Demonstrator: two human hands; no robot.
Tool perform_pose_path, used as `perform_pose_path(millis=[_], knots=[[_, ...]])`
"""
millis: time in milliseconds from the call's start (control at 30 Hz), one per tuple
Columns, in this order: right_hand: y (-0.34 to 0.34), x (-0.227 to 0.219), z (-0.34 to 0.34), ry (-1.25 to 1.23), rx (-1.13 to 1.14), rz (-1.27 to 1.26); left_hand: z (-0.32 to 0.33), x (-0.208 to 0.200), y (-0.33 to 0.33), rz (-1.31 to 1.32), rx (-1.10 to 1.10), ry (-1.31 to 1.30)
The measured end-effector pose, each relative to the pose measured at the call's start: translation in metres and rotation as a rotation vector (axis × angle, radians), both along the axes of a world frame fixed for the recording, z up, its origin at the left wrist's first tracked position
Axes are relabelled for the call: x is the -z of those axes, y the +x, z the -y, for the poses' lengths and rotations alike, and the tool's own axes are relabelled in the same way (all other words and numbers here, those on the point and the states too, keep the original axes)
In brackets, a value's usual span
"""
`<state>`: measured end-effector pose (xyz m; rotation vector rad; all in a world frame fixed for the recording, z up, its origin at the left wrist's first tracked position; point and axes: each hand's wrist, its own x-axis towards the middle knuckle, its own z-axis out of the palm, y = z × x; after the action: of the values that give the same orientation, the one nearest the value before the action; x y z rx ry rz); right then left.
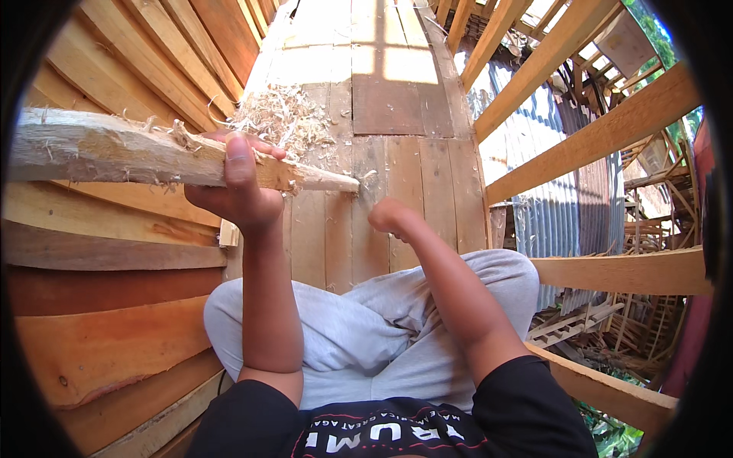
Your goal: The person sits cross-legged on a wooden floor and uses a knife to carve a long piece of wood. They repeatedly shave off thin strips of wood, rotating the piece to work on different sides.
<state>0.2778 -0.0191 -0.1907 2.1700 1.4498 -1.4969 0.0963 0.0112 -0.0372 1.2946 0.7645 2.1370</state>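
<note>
A long, pale piece of wood (pixel 114 156), rough with clinging shavings, reaches in from the left and tapers to a blunt point. My left hand (pixel 244 187) is closed round it near the tapered end, thumb on the near face and fingers behind. My right hand (pixel 391 217) is closed in a fist just right of and below the tip, apart from the wood. What that fist holds, if anything, is hidden. Beyond my left hand a heap of curled wood shavings (pixel 282 122) lies on the plank floor (pixel 416 172), and a small curl sits beside the tip.
My crossed legs in grey trousers (pixel 366 317) rest on the floor. A wall of overlapping planks (pixel 122 347) rises on the left. Wooden rails (pixel 595 141) line the right side, with corrugated metal sheets (pixel 542 221) and stacked timber outside. Sunlight falls on the far floor.
</note>
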Motion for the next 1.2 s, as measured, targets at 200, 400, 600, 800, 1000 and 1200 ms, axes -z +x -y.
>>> perform_pose_path(millis=[200,400,600,800,1000,1200], knots=[[0.000,0.004,0.000,0.025,-0.162,0.072,0.006,-0.011,-0.005,0.021,-0.053,-0.003],[0.006,0.020,-0.001,0.155,-0.262,0.116,0.021,-0.041,-0.033,0.080,-0.121,0.021],[0.007,0.002,-0.003,0.199,-0.142,0.300,0.019,-0.042,-0.064,0.116,-0.227,0.078],[0.040,0.005,-0.001,0.437,-0.138,0.287,0.021,-0.046,-0.070,0.187,-0.221,0.030],[0.027,0.018,-0.001,0.426,-0.399,0.207,0.026,-0.048,-0.080,0.228,-0.187,-0.041],[0.037,0.051,-0.014,0.728,0.139,0.212,0.029,-0.050,-0.093,0.210,-0.178,-0.025]])
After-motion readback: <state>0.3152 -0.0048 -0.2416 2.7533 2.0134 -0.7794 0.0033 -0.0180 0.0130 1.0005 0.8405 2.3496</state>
